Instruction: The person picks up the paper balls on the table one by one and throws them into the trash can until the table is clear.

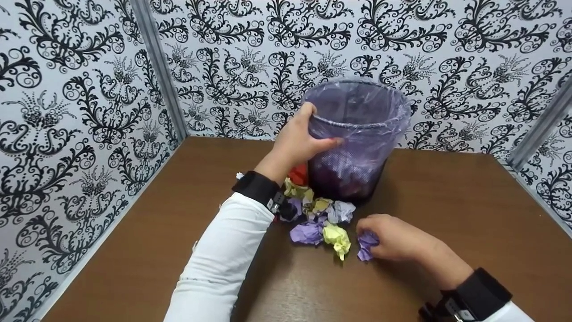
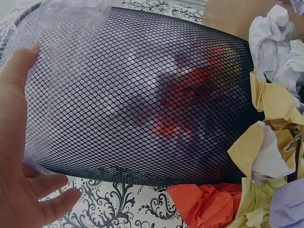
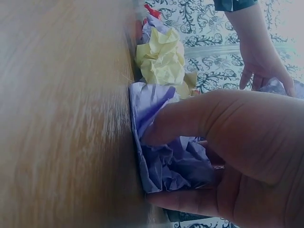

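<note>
A black mesh bin [image 1: 357, 147] with a clear plastic liner stands upright on the brown table [image 1: 447, 201]. My left hand [image 1: 315, 129] grips its near rim, thumb up at the liner's edge and fingers on the outer wall. The left wrist view shows that hand [image 2: 19, 156] against the mesh bin [image 2: 142, 95], with red paper inside. My right hand [image 1: 375, 236] pinches a purple crumpled paper ball [image 1: 366, 247] that rests on the table in front of the bin. In the right wrist view the thumb and fingers [image 3: 199, 118] close round that purple ball [image 3: 166, 161].
A pile of crumpled paper balls lies at the bin's foot: yellow [image 1: 337, 239], purple [image 1: 307, 232], pale lilac [image 1: 342, 211] and red [image 1: 298, 173]. Patterned black-and-white walls [image 1: 89, 112] enclose the table on three sides. Bare wood spreads to left and right.
</note>
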{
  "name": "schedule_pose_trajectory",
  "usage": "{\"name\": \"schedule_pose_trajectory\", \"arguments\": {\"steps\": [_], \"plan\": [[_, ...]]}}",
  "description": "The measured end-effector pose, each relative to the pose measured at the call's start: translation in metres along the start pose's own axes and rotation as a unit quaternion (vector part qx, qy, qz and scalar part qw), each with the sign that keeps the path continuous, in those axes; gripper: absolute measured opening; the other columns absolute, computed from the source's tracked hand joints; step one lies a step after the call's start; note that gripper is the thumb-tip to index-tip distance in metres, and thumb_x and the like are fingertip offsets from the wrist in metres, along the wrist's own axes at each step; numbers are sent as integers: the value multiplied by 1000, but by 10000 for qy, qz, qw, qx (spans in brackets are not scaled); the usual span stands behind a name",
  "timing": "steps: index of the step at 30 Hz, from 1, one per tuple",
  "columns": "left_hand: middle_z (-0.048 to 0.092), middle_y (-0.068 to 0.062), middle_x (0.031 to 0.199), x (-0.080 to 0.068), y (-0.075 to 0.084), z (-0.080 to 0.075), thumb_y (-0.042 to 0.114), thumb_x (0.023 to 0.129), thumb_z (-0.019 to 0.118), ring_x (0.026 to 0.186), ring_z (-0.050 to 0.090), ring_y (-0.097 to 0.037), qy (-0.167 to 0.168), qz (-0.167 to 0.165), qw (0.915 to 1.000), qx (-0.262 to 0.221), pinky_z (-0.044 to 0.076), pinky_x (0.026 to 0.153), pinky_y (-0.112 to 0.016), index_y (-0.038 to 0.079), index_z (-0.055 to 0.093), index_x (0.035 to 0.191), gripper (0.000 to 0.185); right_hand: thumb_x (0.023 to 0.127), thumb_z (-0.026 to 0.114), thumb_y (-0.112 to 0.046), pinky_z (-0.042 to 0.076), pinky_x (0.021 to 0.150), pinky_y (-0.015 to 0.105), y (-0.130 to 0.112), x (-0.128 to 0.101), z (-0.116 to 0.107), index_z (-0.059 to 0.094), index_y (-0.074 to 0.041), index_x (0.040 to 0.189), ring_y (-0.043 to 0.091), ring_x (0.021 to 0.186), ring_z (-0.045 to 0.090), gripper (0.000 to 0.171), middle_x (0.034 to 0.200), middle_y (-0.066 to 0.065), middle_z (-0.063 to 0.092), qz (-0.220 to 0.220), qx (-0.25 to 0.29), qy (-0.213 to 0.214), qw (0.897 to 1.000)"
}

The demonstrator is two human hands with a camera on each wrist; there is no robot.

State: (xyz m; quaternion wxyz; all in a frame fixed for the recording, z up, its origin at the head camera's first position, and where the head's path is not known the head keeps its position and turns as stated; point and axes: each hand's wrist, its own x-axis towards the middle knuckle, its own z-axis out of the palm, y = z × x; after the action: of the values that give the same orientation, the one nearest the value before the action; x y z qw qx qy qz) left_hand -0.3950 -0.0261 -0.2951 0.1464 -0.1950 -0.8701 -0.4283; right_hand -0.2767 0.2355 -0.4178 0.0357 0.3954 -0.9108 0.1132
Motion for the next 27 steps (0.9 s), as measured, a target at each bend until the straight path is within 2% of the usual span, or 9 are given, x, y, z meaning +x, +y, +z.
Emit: {"name": "schedule_pose_trajectory", "arguments": {"steps": [13,27], "plan": [[59,6,100,0,-3,2,78,49,77,88,60,-12,118,281,9995,121,53,78,-32,27,41,111,88,62,70,-6,43,59,22,0,-2,-3,61,-27,83,7,71,51,30,80,-11,54,223,94,-149,9996],[59,5,101,0,-3,0,74,51,80,90,60,-12,58,242,9997,10,53,79,-32,26,43,112,86,66,69,-8,43,57,22,-1,-1,-6,61,-27,84,7,69,52,28,79,-13,57,291,246,-168,9991]]}}
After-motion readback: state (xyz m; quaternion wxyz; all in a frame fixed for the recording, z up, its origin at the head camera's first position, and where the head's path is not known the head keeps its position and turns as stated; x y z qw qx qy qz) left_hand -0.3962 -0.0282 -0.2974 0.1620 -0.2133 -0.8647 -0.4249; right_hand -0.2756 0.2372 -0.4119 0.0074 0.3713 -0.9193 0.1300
